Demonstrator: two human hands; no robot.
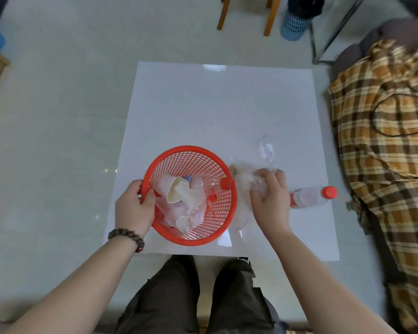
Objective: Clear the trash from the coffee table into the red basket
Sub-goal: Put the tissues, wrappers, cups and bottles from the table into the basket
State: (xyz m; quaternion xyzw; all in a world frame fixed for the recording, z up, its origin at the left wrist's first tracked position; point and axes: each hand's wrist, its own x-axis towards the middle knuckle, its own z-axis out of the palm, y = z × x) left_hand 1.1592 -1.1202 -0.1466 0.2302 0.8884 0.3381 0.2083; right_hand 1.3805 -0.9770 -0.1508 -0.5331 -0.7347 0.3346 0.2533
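The left hand is closed on the near-left rim of the red basket, thumb hooked inside the mesh, steadying it on the coffee table. The right hand is clenched around a crumpled clear plastic bag, bunched just beside the basket's right wall; part of the film trails down toward the table edge, though it is so transparent against the white top that its full extent is hard to judge.

Inside the basket sit a paper cup, some wadded tissue or plastic wrap and a clear bottle with a red cap leaning against the right wall.

Outward from the hands, 2 pieces remain on the table: a plastic bottle lying on its side just to the right of the right hand, red cap pointing toward the plaid-covered sofa, and a small scrap of clear wrap farther back.

The step in hand looks like gathering the bag for the drop. The next move calls for lifting the bundle over the rim and letting go above the pile, keeping the trailing film from catching on the mesh, while the left hand holds the light basket from tipping. The bottle and scrap would follow.
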